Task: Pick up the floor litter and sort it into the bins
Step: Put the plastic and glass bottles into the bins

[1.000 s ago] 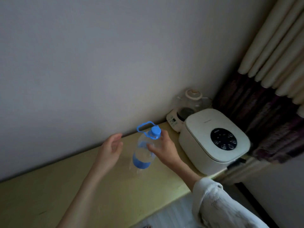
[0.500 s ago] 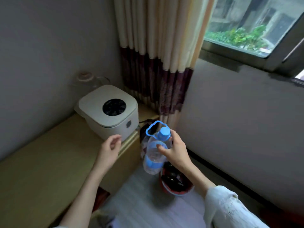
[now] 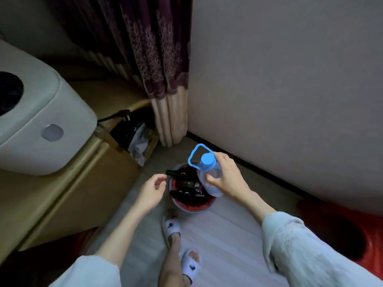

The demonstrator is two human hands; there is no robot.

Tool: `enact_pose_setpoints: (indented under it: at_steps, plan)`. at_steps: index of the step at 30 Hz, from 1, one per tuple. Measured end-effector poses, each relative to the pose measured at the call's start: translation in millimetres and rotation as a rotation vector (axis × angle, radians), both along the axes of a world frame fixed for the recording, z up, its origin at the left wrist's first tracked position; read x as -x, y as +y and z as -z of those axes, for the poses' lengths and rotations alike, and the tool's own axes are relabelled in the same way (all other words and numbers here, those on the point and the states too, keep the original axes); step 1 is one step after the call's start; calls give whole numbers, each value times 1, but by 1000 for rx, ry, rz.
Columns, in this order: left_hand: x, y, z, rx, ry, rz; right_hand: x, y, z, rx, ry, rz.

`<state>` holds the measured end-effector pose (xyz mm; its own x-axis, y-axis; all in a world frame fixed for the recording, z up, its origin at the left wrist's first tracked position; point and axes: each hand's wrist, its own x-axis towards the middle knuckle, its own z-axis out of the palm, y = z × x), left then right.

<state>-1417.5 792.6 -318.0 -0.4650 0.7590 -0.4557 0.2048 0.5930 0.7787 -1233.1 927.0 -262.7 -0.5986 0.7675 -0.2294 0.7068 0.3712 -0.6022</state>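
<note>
The right hand (image 3: 229,179) is holding a clear plastic bottle (image 3: 210,177) with a blue cap and a blue carrying loop, just right of the frame's center. Its grip is wrapping the bottle's upper body, thumb on the near side and fingers behind, and the bottle is tilting slightly with its cap toward the upper left. The bottle is hanging in the air directly above a round red-lined bin (image 3: 194,206) that is standing on the floor at center frame. Dark glass bottles (image 3: 182,184) are lying inside that bin, one of them showing a white label.

The left hand (image 3: 152,192) is hovering just left of the bin, holding nothing; its grip is loose, with the fingers hanging softly curled.

At the lower center, two feet in white slippers (image 3: 172,226) are standing on the pale floor (image 3: 223,235) just below the bin. At the left of the frame a white appliance (image 3: 41,125) is sitting on a yellowish bench (image 3: 62,193). Between the bench end and the curtain (image 3: 157,59), in the upper middle, an open cardboard box (image 3: 135,141) is holding dark and pale scraps. A red shape (image 3: 352,228) is showing at the lower right edge, too blurred to identify.
</note>
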Motion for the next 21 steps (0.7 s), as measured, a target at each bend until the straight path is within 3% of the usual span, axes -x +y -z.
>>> enact_pose_setpoints:
  at_steps: [9, 12, 15, 21]
  plan:
    - [19, 40, 208, 251, -193, -71, 54, 55, 217, 57, -209, -237]
    - [23, 47, 259, 299, -452, -287, 63, 56, 280, 77, -233, -322]
    - [24, 48, 296, 336, -672, -479, 65, 55, 322, 59, -153, -345]
    - [10, 41, 352, 389, -867, -576, 58, 29, 375, 140, -134, -397]
